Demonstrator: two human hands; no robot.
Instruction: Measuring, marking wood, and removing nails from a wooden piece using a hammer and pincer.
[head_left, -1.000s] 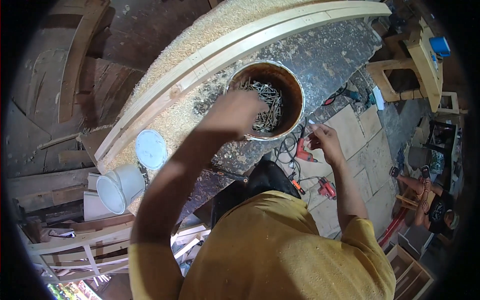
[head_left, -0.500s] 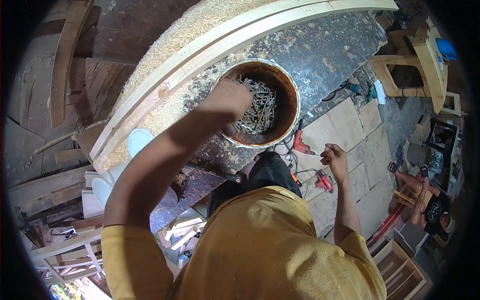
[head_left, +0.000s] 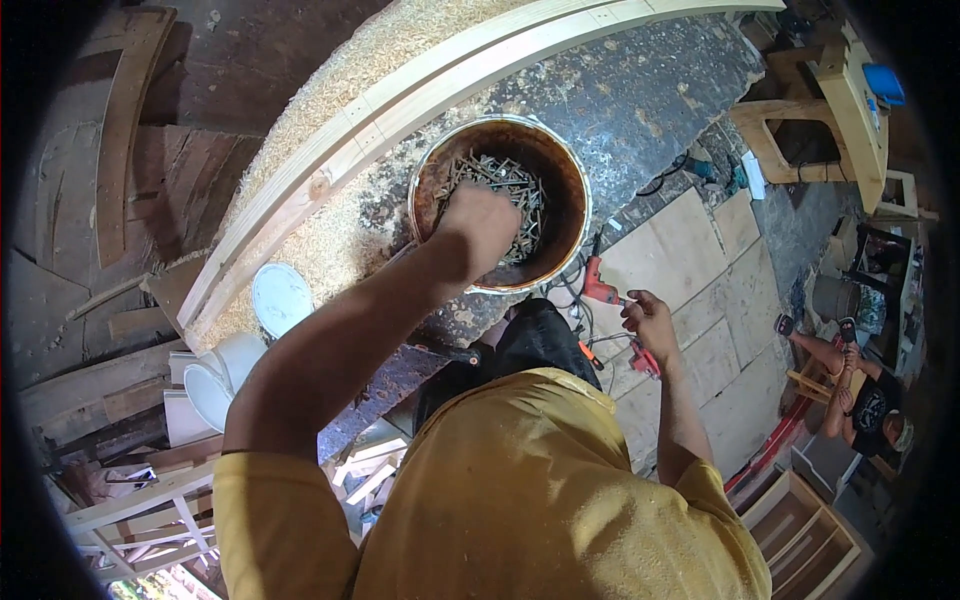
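Observation:
A round, rust-stained bucket (head_left: 573, 160) with a pale rim stands on the dark worktop, holding a heap of nails or screws (head_left: 508, 178). My left hand (head_left: 482, 226) is down inside it, its fingers curled onto the heap; their tips are hidden, so anything in them cannot be made out. Lower right of the bucket is my right hand (head_left: 650, 322), its fingers bent in toward the thumb; whatever they may hold is too small to name. Just beside those fingertips lies a red power drill (head_left: 600, 282), and a second red power tool (head_left: 643, 360) is partly behind the hand.
Long pale wooden beams (head_left: 400, 112) cross the worktop (head_left: 640, 110) beyond the bucket, with sawdust (head_left: 300, 140) along them. A white lid (head_left: 281, 298) and a white tub (head_left: 210, 395) are at left. Cables run near the drill. A seated person (head_left: 868, 405) is at far right.
My left hand has moved right and down, deeper over the heap in the bucket. My right hand has shifted slightly left, closer to the drill, and now covers part of the second red tool.

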